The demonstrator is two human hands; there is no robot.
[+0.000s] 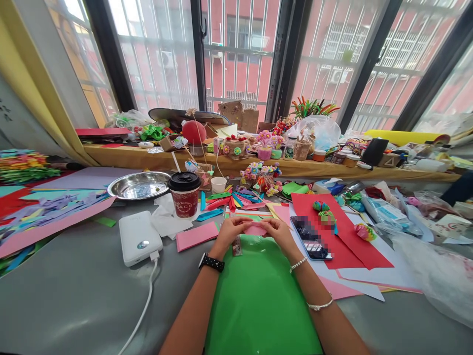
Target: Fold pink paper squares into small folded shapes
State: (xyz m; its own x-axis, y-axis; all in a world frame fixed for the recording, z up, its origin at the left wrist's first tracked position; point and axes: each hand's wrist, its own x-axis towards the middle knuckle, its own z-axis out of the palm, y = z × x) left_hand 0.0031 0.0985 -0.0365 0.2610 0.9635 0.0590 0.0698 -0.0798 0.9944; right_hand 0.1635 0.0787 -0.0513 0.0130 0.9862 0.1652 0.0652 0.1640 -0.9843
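Observation:
A small piece of pink paper [254,229] is stretched between my two hands, above the far end of a glossy green sheet [264,301]. My left hand [232,232] pinches its left edge between thumb and fingers. On the right edge, my right hand [278,233] grips it the same way. Left of my left hand lies a stack of pink paper strips [197,236]. A small brownish packet [237,245] rests under my left hand, partly covered. Close to my right hand, a phone [310,238] lies on red paper [354,241].
To the left stand a lidded coffee cup [185,197], a metal plate [138,186] and a white power bank [139,238] with its cable [142,313]. Coloured paper strips [236,199] lie ahead. A plastic bag [436,276] sits at right. Crafts crowd the windowsill [155,160].

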